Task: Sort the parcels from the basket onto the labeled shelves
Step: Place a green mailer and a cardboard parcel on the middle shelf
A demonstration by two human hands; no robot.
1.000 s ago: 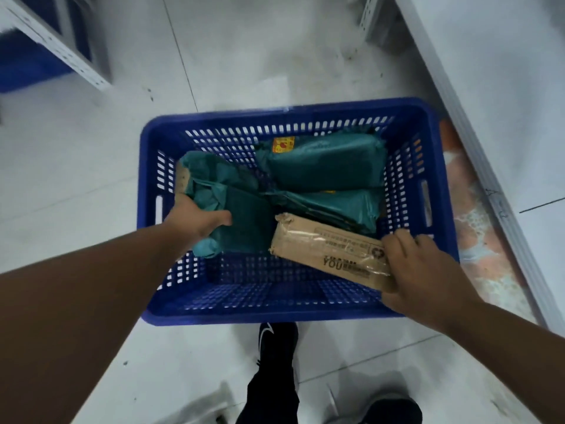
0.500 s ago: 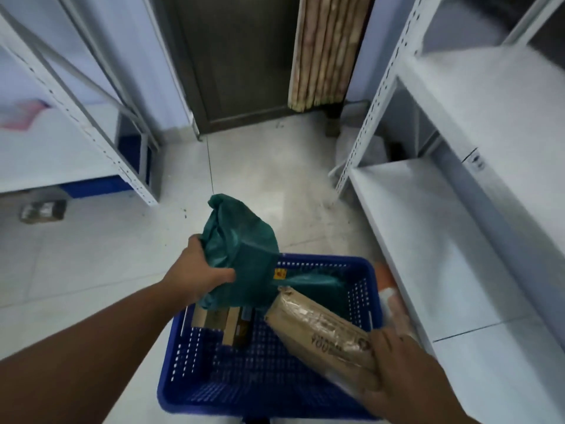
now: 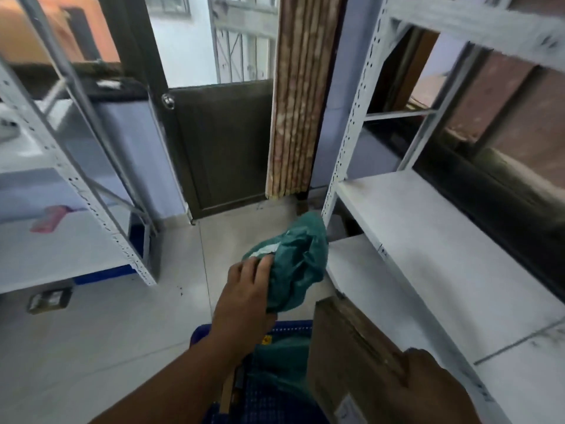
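Far left: white metal shelving unit (image 3: 76, 185), a pink item (image 3: 49, 218) lying on its lower shelf, blurred. On the tiled floor (image 3: 107, 332) beneath, a small dark box (image 3: 50, 299). Behind, a dark door (image 3: 220, 142) with a round knob, and beside it a bundle of wooden planks (image 3: 298, 96) standing upright against the wall.

Centre: left hand (image 3: 244, 296) raised above the blue basket (image 3: 201, 335), fingers (image 3: 260, 267) curled around a crumpled green parcel (image 3: 296, 264), thumb side hidden; a white label strip showing at the parcel's top edge. Parcel held in the air just beside the front edge of the right-hand shelves. Inside the basket, another green parcel (image 3: 278, 359) with a yellow sticker.

Right: right hand (image 3: 428, 390) low in the corner, fingers wrapped over the edge of a brown cardboard parcel (image 3: 351, 356), held tilted above the basket. Further right, white shelves (image 3: 443, 240), the visible levels bare.
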